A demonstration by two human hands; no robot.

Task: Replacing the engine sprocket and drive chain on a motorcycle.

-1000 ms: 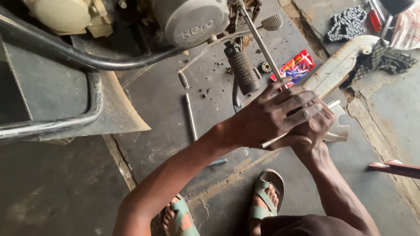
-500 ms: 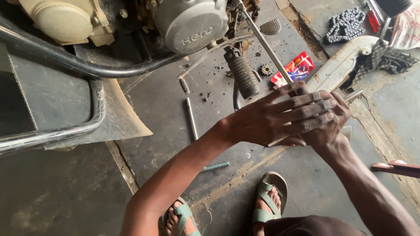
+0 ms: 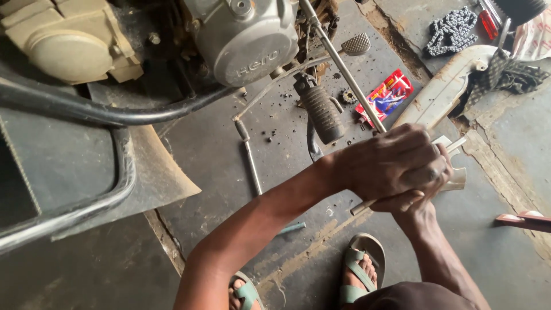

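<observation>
Both hands are wrapped round a pale metal bar [image 3: 402,175], held crosswise low over the concrete floor [image 3: 493,252], its two ends poking out either side of the grip. A second ago the camera sat lower and further right; now the view has swung up and the engine case [image 3: 247,40] fills more of the top, while the hands have drifted a touch to the right. The grip itself looks unchanged, so the bar is being worked, not released.

The left hand [image 3: 393,163] lies on top, fingers curled tight over the bar, forearm stretched long from the lower left. The right hand [image 3: 422,198] sits underneath, mostly hidden, seemingly closed round the same bar, wrist bent up.

Just behind them a long steel rod [image 3: 338,63] slants down from the engine, beside the ribbed footpeg [image 3: 321,112]. Further off lie a red wrapper [image 3: 387,95] and a drive chain [image 3: 450,28]. Green sandals [image 3: 356,270] are planted below.
</observation>
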